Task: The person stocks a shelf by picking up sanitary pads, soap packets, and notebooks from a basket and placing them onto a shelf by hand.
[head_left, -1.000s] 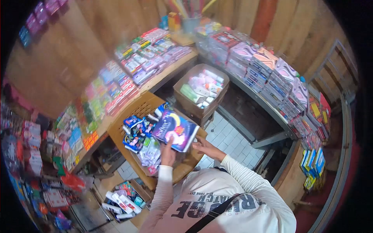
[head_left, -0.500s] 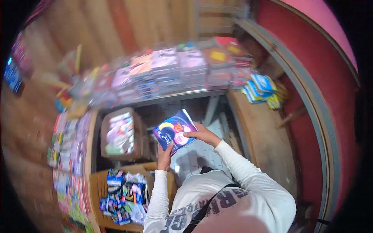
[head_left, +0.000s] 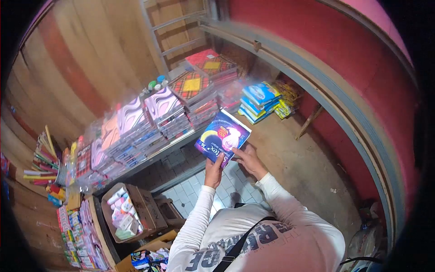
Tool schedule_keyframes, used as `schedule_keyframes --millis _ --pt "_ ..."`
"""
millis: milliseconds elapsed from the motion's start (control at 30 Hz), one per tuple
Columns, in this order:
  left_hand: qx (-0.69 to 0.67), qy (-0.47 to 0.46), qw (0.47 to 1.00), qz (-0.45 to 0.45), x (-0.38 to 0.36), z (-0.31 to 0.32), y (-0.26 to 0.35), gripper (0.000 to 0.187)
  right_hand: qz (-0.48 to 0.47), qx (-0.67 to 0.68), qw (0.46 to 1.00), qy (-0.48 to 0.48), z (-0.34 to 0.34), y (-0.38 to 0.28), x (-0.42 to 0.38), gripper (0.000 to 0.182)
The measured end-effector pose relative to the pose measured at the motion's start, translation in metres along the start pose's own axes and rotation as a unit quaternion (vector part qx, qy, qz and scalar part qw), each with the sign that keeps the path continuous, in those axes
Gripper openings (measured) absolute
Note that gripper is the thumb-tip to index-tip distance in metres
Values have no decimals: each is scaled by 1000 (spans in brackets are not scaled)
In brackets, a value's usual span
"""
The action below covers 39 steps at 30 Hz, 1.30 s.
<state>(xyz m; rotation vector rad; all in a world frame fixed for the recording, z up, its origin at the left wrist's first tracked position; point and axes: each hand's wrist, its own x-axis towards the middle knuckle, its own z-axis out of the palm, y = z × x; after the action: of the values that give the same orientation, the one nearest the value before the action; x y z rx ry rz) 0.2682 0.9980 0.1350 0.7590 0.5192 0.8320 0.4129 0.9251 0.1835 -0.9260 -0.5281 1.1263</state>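
Both hands hold a dark purple and blue pack of sanitary pads (head_left: 217, 136), printed with a yellow crescent and a pink figure. The pack is tilted, in front of my chest. My left hand (head_left: 213, 173) grips its lower left edge, thumb on the front. On the lower right edge my right hand (head_left: 250, 162) is closed, its thumb also across the front. The fingers behind the pack are hidden. Just beyond its upper right corner, blue, white and yellow packs (head_left: 259, 100) lie stacked on a wooden surface (head_left: 312, 181).
Plastic-wrapped patterned stacks (head_left: 149, 118) line the far counter. A cardboard box (head_left: 147, 213) with small white and pink packs stands lower left, above another open box (head_left: 124, 265) with dark blue packs. A curved metal frame (head_left: 358, 113) runs along the red wall (head_left: 317, 54).
My view has swung to the right, bringing the stacked blue packs nearer the middle. The held pack has moved toward them and is still in both hands.
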Motion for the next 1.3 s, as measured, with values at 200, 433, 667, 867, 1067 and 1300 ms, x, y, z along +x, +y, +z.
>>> schedule_keyframes --millis 200,433,667,867,1067,1300 --pt "30 -28 999 6 54 34 2 44 -39 -10 999 28 -33 -34 40 50" --pt "243 -91 964 65 131 55 56 58 -169 -83 980 62 -106 -81 94 87" --pt "366 -237 895 93 214 104 98 80 -15 -294 952 -88 -126 -119 123 97" --pt "469 -100 839 258 260 117 45 74 -154 -226 954 121 -147 -34 149 77" --pt "438 -113 884 115 263 41 -67 70 -178 -321 890 269 -156 37 176 86" --pt "493 -144 858 21 277 25 -92 110 -123 -500 808 286 -139 58 191 70"
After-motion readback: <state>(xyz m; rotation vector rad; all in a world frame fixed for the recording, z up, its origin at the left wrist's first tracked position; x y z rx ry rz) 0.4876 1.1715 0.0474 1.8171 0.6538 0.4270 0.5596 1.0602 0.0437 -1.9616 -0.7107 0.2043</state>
